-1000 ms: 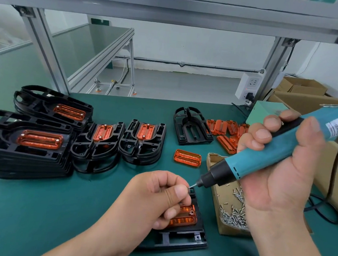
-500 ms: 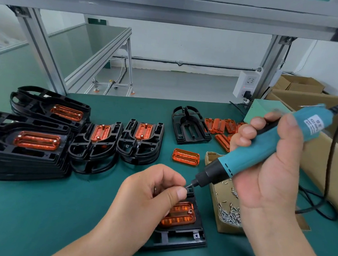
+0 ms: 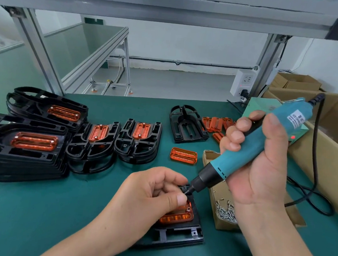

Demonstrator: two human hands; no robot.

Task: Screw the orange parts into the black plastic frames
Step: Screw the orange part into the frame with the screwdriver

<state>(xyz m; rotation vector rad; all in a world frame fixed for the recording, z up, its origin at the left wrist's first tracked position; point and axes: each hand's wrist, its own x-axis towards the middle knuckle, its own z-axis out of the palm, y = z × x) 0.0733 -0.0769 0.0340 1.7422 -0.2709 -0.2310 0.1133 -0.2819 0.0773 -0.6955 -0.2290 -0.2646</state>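
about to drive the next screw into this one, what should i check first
1. Grip: the right hand holds the screwdriver: ok.
2. Screw loaded on the bit: cannot tell, as the curled fingers of the left hand hide the tip.
3. Seating: the orange part appears to sit in the black frame: ok, though the hand covers part of it.
4. Support: the frame lies flat on the mat: ok.
5. Supply: screws remain in the box: ok.
6. Clearance: the cord loops off to the right, away from the work: ok.
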